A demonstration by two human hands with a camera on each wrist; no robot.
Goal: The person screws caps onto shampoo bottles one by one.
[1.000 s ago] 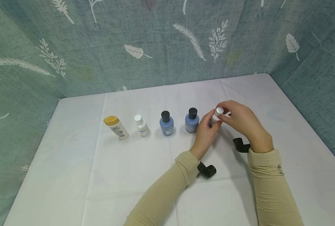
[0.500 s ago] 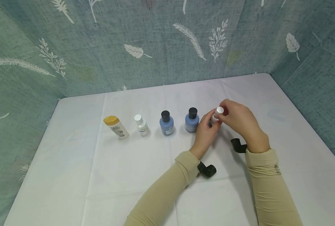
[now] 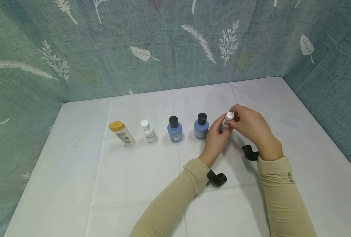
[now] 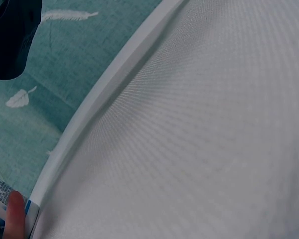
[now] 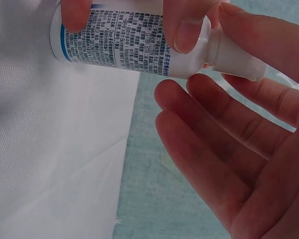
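Observation:
A small white bottle [image 5: 124, 42] with a printed label and a blue stripe near its base stands at the right end of a row on the table. My left hand [image 3: 216, 140] grips its body; in the right wrist view two of that hand's fingertips lie across the label. My right hand [image 3: 253, 126] pinches the white cap [image 3: 230, 116] between thumb and forefinger, with its other fingers loosely bent beside the bottle. In the left wrist view only a fingertip [image 4: 15, 216] and part of the labelled bottle show at the lower left corner.
Left of the hands stand two blue bottles with black caps [image 3: 201, 126] [image 3: 174, 129], a white bottle [image 3: 148, 131] and a cream bottle with a yellow cap [image 3: 122, 133]. A white cloth [image 3: 134, 191] covers the table. Leaf-patterned green curtain [image 3: 163, 42] hangs behind.
My right hand has shifted slightly left around the cap, its wrist turning a little, then stayed nearly still. The left hand keeps its grip on the bottle; the other bottles have not moved.

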